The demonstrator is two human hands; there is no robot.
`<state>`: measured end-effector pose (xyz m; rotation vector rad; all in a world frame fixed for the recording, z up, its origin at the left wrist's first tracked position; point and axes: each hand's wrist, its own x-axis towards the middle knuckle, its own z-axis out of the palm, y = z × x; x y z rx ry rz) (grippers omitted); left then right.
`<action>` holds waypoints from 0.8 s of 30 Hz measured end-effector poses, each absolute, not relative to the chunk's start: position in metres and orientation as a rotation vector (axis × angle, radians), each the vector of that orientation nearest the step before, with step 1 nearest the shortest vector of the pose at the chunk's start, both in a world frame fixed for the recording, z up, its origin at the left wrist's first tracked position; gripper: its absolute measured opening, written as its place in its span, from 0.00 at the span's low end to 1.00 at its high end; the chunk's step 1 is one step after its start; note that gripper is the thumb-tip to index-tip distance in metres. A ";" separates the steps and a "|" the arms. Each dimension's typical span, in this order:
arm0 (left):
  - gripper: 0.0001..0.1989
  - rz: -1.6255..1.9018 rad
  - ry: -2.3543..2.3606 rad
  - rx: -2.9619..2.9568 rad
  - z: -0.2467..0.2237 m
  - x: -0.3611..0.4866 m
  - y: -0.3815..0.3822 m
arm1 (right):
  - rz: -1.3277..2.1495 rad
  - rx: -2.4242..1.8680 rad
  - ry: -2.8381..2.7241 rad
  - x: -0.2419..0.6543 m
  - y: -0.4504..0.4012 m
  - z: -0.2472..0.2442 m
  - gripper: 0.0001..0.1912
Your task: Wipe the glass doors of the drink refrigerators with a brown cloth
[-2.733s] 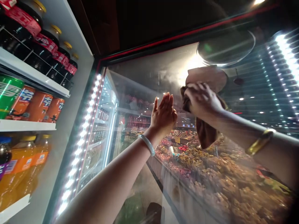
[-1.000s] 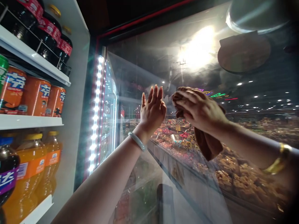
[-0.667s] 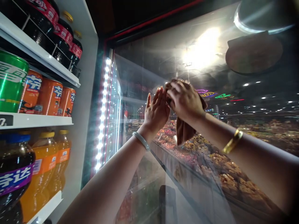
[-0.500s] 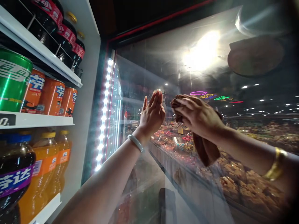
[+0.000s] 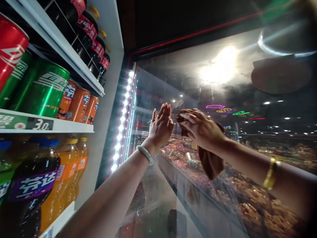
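My left hand [image 5: 160,127] rests on the glass door [image 5: 168,79] with its fingers stretched upward and nothing held; a pale bangle circles its wrist. Just to its right, my right hand [image 5: 201,129] presses a bunched brown cloth [image 5: 210,162] against the same glass. The lower part of the cloth hangs below the palm. A gold bracelet [image 5: 271,173] is on the right wrist.
On the left, cooler shelves [image 5: 81,127] hold green cans [image 5: 49,89], a red can [image 5: 11,49], orange cans [image 5: 80,102] and several soda bottles [image 5: 37,178]. A light strip [image 5: 122,122] runs along the door's edge. Food displays show through or in the glass.
The view has shifted left, bringing more of the shelves and the red can into sight. The right hand and cloth have moved slightly left, closer to the left hand, which stays on the glass.
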<state>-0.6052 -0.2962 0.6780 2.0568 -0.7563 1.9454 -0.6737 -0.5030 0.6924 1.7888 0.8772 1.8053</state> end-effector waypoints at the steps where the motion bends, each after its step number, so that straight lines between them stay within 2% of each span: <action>1: 0.34 1.949 -0.755 2.056 0.677 -0.603 -0.291 | 1.825 1.798 0.856 -0.676 -0.512 0.698 0.22; 4: 0.35 1.965 -0.765 2.041 0.675 -0.597 -0.281 | 2.096 1.831 0.685 -0.674 -0.520 0.734 0.19; 7: 0.35 1.987 -0.793 2.009 0.674 -0.592 -0.277 | 2.263 1.856 0.551 -0.660 -0.482 0.757 0.20; 12: 0.34 1.949 -0.749 1.960 0.666 -0.582 -0.265 | 1.946 1.893 0.793 -0.642 -0.417 0.714 0.23; 15: 0.35 1.950 -0.735 1.943 0.656 -0.576 -0.252 | 1.723 1.927 0.892 -0.650 -0.434 0.694 0.22; 17: 0.36 1.975 -0.774 1.934 0.650 -0.573 -0.245 | 1.699 1.930 0.872 -0.657 -0.455 0.705 0.21; 21: 0.38 2.007 -0.802 1.906 0.646 -0.572 -0.241 | 2.070 1.897 0.748 -0.654 -0.456 0.753 0.22; 24: 0.37 1.995 -0.764 1.927 0.646 -0.572 -0.240 | 2.157 1.842 0.779 -0.637 -0.420 0.756 0.24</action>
